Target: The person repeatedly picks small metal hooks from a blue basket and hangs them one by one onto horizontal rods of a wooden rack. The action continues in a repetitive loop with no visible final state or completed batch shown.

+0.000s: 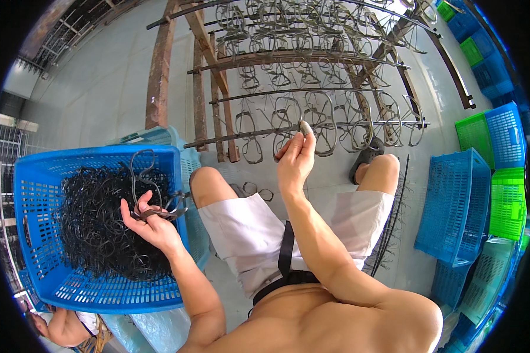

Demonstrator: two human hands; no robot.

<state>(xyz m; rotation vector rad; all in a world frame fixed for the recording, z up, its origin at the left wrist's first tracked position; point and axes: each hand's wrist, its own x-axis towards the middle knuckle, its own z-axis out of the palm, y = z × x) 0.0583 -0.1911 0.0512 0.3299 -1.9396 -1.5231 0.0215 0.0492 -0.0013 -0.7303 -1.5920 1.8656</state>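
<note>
My left hand [152, 220], at the right side of a blue plastic basket, holds several thin dark loop-shaped frames [146, 181]. Inside that basket lies a large tangled heap of similar black pieces [110, 229]. In front of me, my right hand [297, 152] pinches a dark loop-shaped frame [287, 101] beside the lowest rod of a rack. One of its fingertips wears a pale cover. Many such loops hang in rows from the rack's metal rods [247, 134]. How the pinched loop touches the rod cannot be told.
The blue basket's rim [97, 150] stands at my left, with a pale green basket [190, 167] beside it. Brown rack posts [159, 75] rise ahead. Loose frames [258, 192] lie on the floor between my feet. Blue baskets [450, 207] and green baskets [508, 203] are stacked at right. Another person [70, 326] is at lower left.
</note>
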